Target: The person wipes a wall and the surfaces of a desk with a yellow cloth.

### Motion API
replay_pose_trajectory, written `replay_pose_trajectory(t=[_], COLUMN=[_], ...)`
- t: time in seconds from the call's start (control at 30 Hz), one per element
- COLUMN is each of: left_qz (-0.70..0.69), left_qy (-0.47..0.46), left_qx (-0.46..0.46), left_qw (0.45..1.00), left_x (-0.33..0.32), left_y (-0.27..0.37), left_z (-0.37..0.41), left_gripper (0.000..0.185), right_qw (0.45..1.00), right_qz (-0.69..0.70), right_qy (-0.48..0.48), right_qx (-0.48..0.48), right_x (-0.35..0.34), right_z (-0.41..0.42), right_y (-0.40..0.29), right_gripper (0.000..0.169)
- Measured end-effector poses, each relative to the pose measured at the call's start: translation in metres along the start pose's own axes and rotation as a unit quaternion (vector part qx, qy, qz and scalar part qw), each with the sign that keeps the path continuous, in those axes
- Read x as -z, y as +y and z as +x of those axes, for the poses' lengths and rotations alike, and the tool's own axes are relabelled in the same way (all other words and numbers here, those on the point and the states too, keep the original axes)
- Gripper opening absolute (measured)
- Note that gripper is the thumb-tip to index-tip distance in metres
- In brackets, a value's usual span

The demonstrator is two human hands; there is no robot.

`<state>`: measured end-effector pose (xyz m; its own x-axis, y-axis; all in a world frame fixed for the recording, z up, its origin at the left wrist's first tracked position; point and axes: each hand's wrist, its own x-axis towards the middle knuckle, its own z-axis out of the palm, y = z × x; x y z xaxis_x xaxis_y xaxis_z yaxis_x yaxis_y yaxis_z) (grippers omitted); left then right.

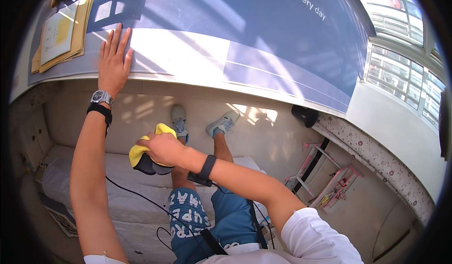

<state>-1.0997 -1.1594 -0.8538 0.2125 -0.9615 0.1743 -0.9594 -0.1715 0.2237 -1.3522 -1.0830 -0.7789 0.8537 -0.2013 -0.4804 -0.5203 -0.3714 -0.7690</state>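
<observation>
My left hand [114, 64] lies flat, palm down, on the near left part of a blue and white desk mat [197, 20]. Its fingers are a little apart and hold nothing. To its left sits a stack of brown paper envelopes [84, 24] with a white sheet [58, 33] on top that bears writing. My right hand [164, 147] is off the mat, in front of my legs. It grips a bunched cloth [139, 154], yellow on one face and dark grey on the other. Part of the cloth is hidden by the fingers.
A window [395, 77] with bars stands at the right, beside a white ledge [399, 112]. Below are a black object [305, 116] and a pink and white step ladder [339, 186] on the floor. Behind me is a grey covered seat [137, 193]. Black cables hang near my body.
</observation>
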Motion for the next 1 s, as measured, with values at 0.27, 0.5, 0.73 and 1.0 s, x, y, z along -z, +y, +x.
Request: replay_pose_trajectory(t=[0.27, 0.5, 0.73, 1.0], left_qz=[0.003, -0.045, 0.013, 0.001], left_qy=[0.019, 0.058, 0.054, 0.043], left_qx=[0.049, 0.024, 0.029, 0.034], left_qw=[0.999, 0.997, 0.998, 0.999], left_x=[0.011, -0.003, 0.013, 0.022], left_y=[0.015, 0.033, 0.009, 0.002], left_z=[-0.002, 0.013, -0.003, -0.002], left_gripper=[0.055, 0.056, 0.058, 0.059], right_qw=[0.787, 0.640, 0.893, 0.990], right_qz=[0.216, -0.021, -0.261, 0.008], right_qy=[0.443, 0.577, 0.359, 0.128], right_qx=[-0.373, -0.507, 0.072, 0.056], right_x=[0.245, 0.325, 0.144, 0.191], right_z=[-0.268, -0.311, 0.060, -0.014], right_y=[0.209, 0.321, 0.047, 0.043], right_gripper=[0.035, 0.049, 0.042, 0.038])
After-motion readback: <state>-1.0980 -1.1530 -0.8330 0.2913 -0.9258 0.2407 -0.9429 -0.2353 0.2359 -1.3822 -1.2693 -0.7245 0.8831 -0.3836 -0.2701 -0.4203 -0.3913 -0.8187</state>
